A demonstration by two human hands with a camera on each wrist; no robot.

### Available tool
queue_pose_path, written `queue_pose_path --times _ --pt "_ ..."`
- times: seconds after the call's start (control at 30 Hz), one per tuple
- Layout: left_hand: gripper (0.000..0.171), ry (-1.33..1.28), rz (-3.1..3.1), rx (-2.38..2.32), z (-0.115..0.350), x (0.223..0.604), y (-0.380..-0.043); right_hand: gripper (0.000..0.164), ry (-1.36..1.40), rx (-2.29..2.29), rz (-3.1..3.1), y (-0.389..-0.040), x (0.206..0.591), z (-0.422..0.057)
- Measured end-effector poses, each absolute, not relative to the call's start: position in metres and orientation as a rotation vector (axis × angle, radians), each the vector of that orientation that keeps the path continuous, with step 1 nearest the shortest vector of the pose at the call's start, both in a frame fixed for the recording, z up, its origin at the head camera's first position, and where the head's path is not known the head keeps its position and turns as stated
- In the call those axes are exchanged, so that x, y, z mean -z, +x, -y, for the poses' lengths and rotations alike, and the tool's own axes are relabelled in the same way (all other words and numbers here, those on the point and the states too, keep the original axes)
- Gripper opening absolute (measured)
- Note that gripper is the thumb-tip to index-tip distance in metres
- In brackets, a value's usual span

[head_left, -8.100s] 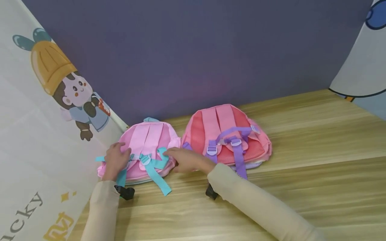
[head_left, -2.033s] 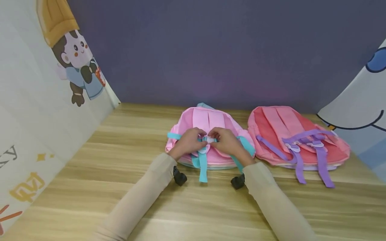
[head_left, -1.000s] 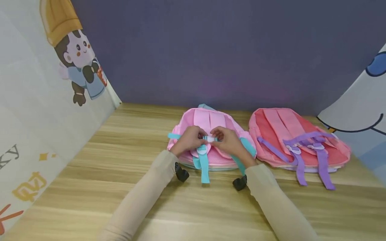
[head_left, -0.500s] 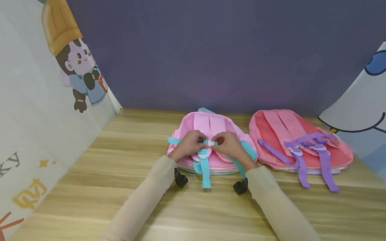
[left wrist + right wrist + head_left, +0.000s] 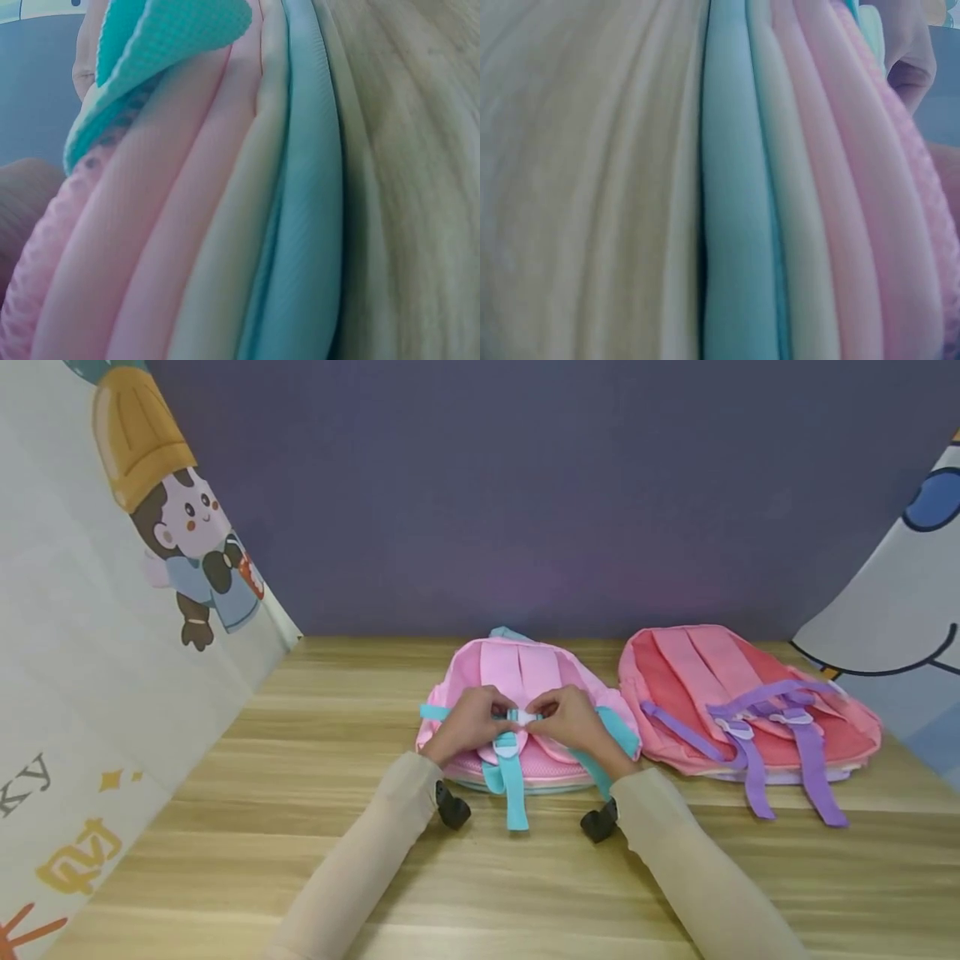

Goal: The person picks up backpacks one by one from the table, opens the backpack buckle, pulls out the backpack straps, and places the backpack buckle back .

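A light pink backpack lies on the wooden table with its shoulder-strap side up. Over its middle, my left hand pinches the left end of a white buckle on the teal webbing. My right hand pinches the right end of the same buckle, so the two hands nearly meet. Fingertips partly cover the buckle. A loose teal strap hangs over the bag's front edge. Both wrist views look along the bag's layered side, with teal trim and pink padding above the table.
On the right, a coral backpack with purple straps lies against the pink one. A dark wall panel stands behind the wooden table. Printed cloths hang at the left and right.
Eight seconds ago the hands were apart on the pink backpack near the left cloth; the bags now sit farther from it. Since two seconds ago both hands stay at the buckle, barely moving.
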State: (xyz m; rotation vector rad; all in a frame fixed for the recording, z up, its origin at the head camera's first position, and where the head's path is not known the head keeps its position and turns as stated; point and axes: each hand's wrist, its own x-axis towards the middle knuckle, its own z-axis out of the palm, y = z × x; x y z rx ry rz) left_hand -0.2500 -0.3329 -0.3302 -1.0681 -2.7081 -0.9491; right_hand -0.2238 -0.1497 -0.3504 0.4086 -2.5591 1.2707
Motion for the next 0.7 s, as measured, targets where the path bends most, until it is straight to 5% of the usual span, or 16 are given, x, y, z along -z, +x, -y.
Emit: queue_pose_path --times 0.7 --pt "0.017 -1.113 2.649 0.941 0.3338 0.3369 -0.2522 0.018 0.387 -1.207 2.578 -0.2223 0.3521 0.1526"
